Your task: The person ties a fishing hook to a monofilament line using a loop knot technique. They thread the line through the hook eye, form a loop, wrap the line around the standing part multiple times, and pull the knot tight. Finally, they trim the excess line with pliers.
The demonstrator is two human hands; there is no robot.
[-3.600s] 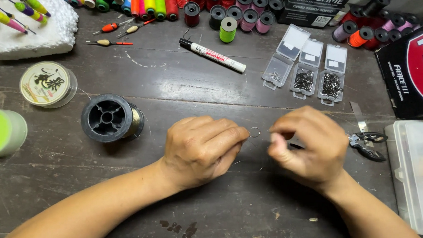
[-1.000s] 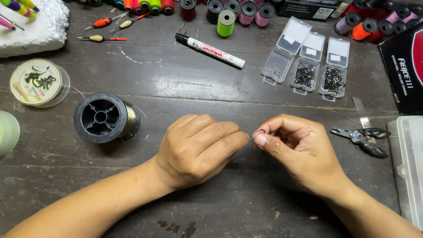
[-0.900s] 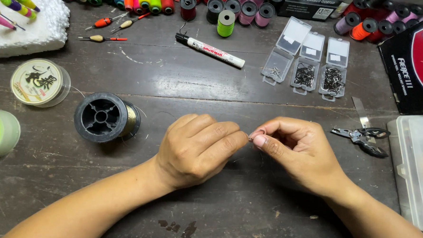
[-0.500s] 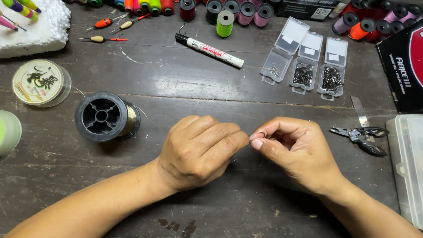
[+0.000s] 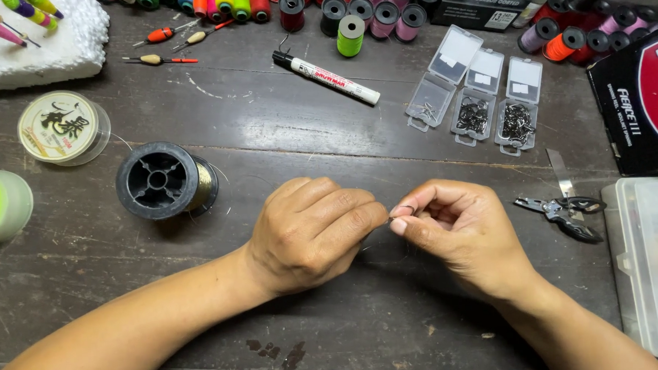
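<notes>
My left hand (image 5: 313, 234) is curled into a loose fist at the middle of the dark wooden table (image 5: 282, 128), its fingertips pinched on something small. My right hand (image 5: 456, 227) faces it, thumb and forefinger pinched on a tiny fishing hook (image 5: 398, 216) between the two hands. A thin fishing line is barely visible there and seems to run toward the black spool (image 5: 162, 181) of olive line left of my left hand. The two hands almost touch at their fingertips.
Three small clear boxes of hooks (image 5: 480, 97) lie open behind my right hand. A marker pen (image 5: 326, 77), a row of coloured thread spools (image 5: 351, 14), small pliers (image 5: 563, 212), a clear plastic case (image 5: 654, 267), floats and a foam block (image 5: 38, 42) surround the work spot.
Since the oldest frame my right hand has drawn closer to my left, so the fingertips now meet. Over the last second the hands have hardly shifted.
</notes>
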